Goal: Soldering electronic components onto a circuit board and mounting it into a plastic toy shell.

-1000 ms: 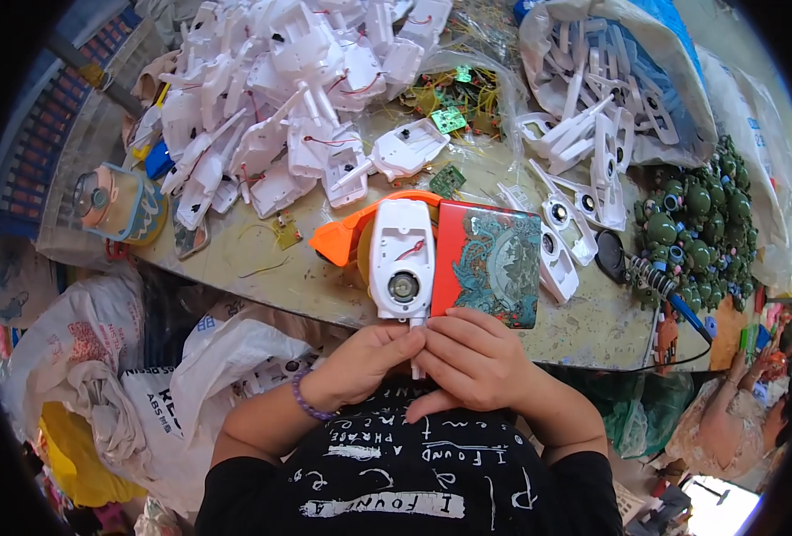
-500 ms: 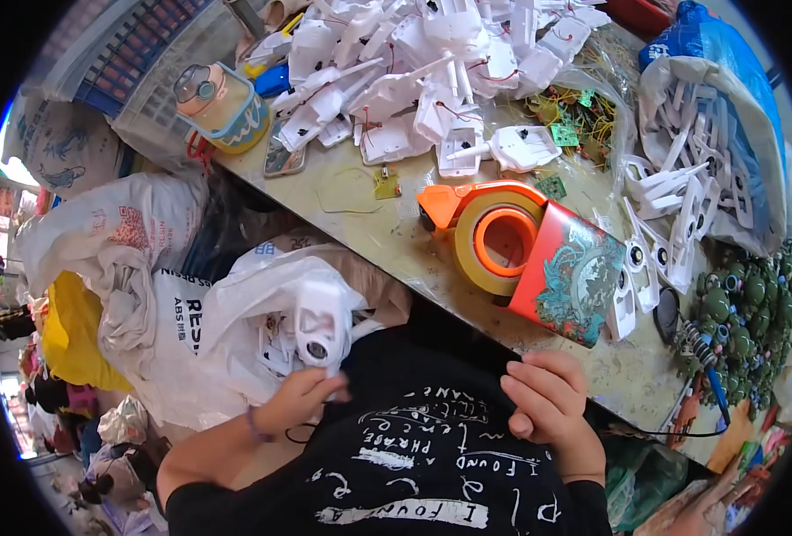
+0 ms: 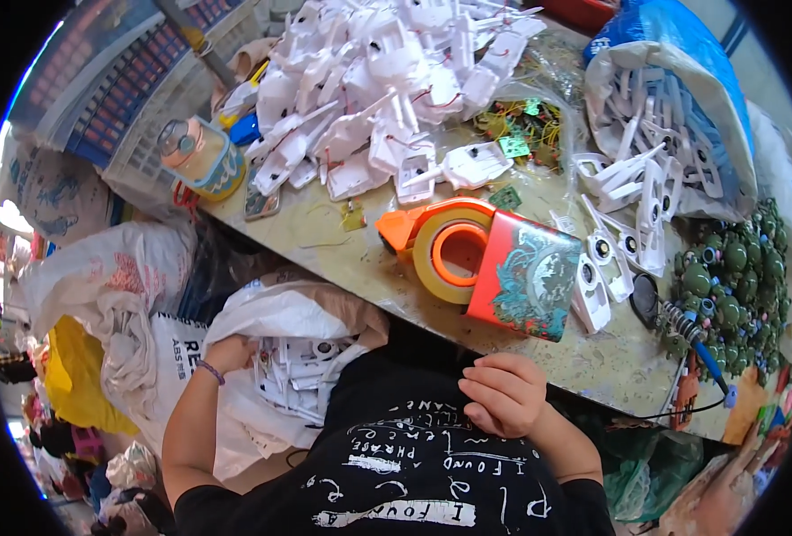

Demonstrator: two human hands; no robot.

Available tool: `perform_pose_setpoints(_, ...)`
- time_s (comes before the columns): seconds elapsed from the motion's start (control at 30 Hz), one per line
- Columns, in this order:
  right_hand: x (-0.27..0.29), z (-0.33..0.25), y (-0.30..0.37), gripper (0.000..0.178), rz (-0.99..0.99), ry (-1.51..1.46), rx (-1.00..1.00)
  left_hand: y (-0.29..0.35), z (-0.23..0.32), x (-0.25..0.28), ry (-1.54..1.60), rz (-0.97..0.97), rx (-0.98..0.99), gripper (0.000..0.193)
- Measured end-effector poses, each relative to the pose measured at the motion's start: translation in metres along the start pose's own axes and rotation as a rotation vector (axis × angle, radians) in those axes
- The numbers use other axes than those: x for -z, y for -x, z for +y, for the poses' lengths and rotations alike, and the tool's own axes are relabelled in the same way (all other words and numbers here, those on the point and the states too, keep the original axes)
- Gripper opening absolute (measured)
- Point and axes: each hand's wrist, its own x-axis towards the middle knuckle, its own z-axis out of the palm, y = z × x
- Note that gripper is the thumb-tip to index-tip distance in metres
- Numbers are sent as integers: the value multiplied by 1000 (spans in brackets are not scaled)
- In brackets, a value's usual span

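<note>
My left hand (image 3: pixel 230 354) reaches into the left side of an open white sack (image 3: pixel 262 308) beside the table. Its fingers are mostly hidden among the sack's folds and white plastic parts (image 3: pixel 293 375), several showing a round dark disc. Close to the table's front edge, my right hand (image 3: pixel 507 393) is closed, fingers curled together with the thumb against them. What it holds, if anything, is hidden. Ahead of that hand, an orange tape dispenser (image 3: pixel 454 246) with a tape roll lies on the table beside a red patterned box (image 3: pixel 530 277).
White plastic housings with red wires (image 3: pixel 387 80) are heaped at the back of the table (image 3: pixel 342 259). Green circuit boards (image 3: pixel 516 146), a tipped sack of white parts (image 3: pixel 655 116), dark green round parts (image 3: pixel 735 277) and a blue-handled soldering iron (image 3: pixel 707 357) lie rightward. A bottle (image 3: pixel 201 161) stands left.
My left hand has moved left and forward into the sack. The white part that was above the sack beside this hand no longer shows there. My right hand keeps its curled shape.
</note>
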Motion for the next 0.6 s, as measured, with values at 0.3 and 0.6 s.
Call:
perform_pose_setpoints(0.3, 17, -7, 16, 19, 86, 130, -126, 86, 156, 73, -377, -318, -750, 34)
perform_pose_setpoints(0.6, 29, -12, 11, 20, 106, 169, -149, 12, 330, 189, -56, 1024, -1249, 26)
